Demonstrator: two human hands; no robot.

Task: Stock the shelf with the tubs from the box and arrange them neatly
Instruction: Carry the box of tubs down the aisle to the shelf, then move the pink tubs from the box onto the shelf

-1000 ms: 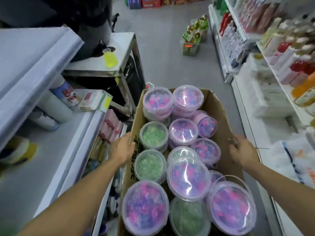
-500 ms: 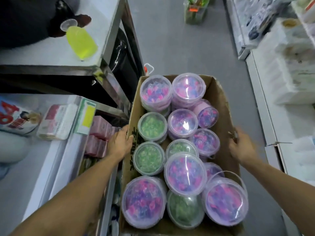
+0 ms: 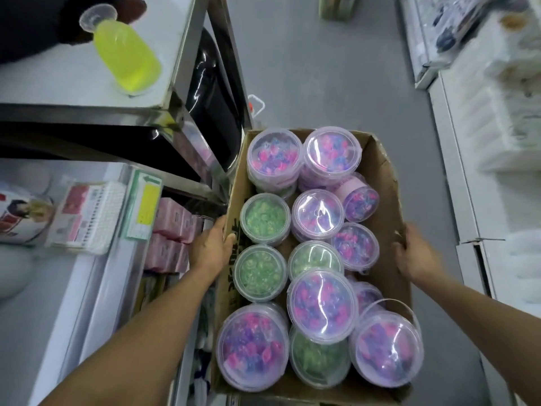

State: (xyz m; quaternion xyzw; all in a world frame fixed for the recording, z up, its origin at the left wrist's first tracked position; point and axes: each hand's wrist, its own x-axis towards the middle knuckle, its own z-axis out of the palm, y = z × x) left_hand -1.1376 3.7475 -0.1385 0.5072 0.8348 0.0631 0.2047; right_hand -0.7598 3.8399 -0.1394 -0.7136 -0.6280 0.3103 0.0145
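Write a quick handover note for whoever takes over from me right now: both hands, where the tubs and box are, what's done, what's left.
Left hand grips the left wall of the cardboard box; right hand grips its right wall.
The box sits in the aisle between the shelves, full of lidded tubs: pink-purple tubs and green tubs, some stacked.
Done: nothing unloaded that I can see; no tub in hand.
Left: lift tubs out, place them on the shelf, line them up neatly.

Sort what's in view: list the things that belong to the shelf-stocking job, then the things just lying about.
Job: box; pink tubs; green tubs; left hand and right hand, gripping the box sides.

Lying about: yellow bottle; pink packs; steel table.
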